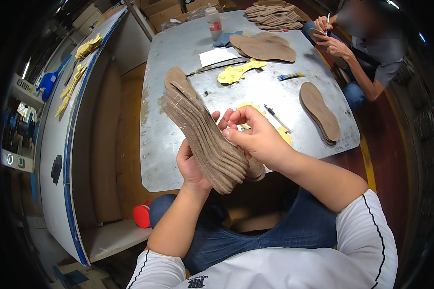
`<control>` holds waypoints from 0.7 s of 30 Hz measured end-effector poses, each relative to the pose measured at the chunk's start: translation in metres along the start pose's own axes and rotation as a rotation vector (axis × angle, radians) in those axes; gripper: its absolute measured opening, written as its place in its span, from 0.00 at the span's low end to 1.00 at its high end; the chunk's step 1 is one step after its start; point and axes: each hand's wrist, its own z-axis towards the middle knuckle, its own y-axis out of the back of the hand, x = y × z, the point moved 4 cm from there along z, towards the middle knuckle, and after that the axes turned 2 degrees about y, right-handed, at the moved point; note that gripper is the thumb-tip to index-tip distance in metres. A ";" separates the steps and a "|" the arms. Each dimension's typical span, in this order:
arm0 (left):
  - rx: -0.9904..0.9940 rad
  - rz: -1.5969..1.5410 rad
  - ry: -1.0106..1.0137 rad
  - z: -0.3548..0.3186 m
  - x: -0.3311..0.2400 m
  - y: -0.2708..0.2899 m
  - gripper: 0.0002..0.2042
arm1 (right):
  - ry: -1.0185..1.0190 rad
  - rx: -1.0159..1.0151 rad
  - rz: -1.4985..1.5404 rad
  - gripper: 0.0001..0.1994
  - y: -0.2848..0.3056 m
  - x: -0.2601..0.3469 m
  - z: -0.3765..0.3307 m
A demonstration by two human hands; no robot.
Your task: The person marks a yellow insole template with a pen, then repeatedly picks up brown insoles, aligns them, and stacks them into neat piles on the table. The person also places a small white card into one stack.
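A thick stack of brown felt-like insoles [202, 137] is tilted over the table's near edge, its layers fanned out. My left hand [193, 166] is wrapped around the stack from the left and below. At the stack's right side, my right hand [258, 137] has its thumb and forefinger pinched together; anything between them is too small to make out. Left fingertips show just beyond the stack, close to the right hand. Partly hidden behind the right hand lies a yellow sole-shaped template [284, 136], with a dark pen [276, 118] beside it.
On the metal table [166, 159] are another yellow template [238, 73], blue-and-yellow pens [291, 76], white paper [220, 57], a bottle [213, 23] and insole piles [319, 113]. A co-worker [371, 62] handles an insole at the far right. A white-topped bench [58, 144] stands left.
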 end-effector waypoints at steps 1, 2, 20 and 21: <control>-0.021 0.006 -0.001 0.000 0.000 0.003 0.34 | 0.006 -0.038 -0.046 0.21 0.001 -0.005 0.003; 0.000 -0.009 0.012 0.001 0.000 0.005 0.34 | 0.044 -0.075 -0.141 0.22 0.004 -0.009 0.005; -0.224 -0.049 -0.208 0.007 -0.046 0.047 0.23 | 0.169 -0.783 -1.575 0.10 0.270 0.035 0.064; -0.178 -0.008 -0.192 0.005 -0.047 0.044 0.24 | 0.109 -0.861 -1.523 0.10 0.287 0.039 0.058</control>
